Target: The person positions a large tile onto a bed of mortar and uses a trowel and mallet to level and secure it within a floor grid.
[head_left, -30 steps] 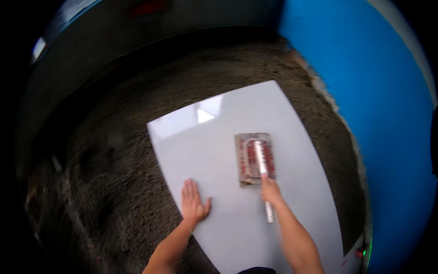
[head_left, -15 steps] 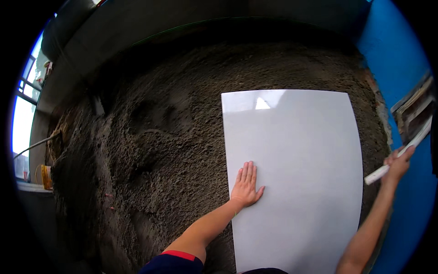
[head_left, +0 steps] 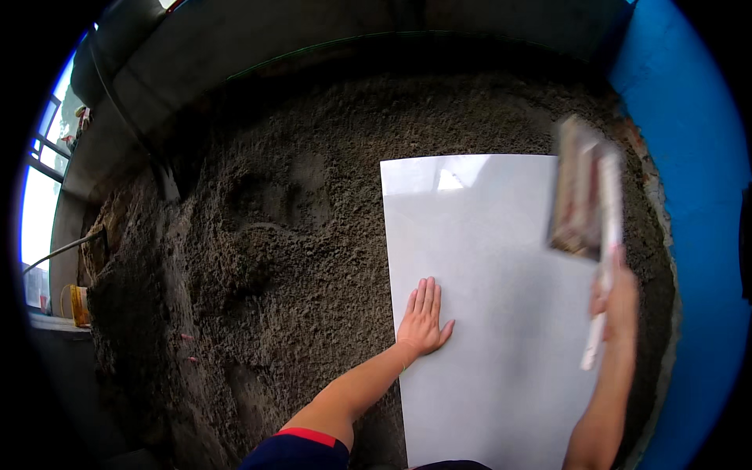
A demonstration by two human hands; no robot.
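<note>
A large glossy white tile (head_left: 478,376) lies on rough grey-brown mortar (head_left: 274,298). Pressed flat near the tile's left edge is my left hand (head_left: 424,319), fingers stretched out and holding nothing. My right hand (head_left: 619,301) grips the pale handle of a mallet (head_left: 578,192) with a broad, block-shaped, worn head. Both the mallet and that hand are smeared by motion. From this view the mallet's head overlaps the tile's upper right part; whether it touches the surface I cannot tell.
On the right rises a blue wall (head_left: 697,235) along the mortar's edge. A thin green line (head_left: 313,48) crosses at the far side. At the left are a yellow bucket (head_left: 80,305) on a ledge, a bright window (head_left: 43,227) and a hose (head_left: 117,102) running down to the mortar.
My right hand has swung the mallet leftward, from beside the blue wall to over the tile's right side. My left hand has stayed in place on the tile.
</note>
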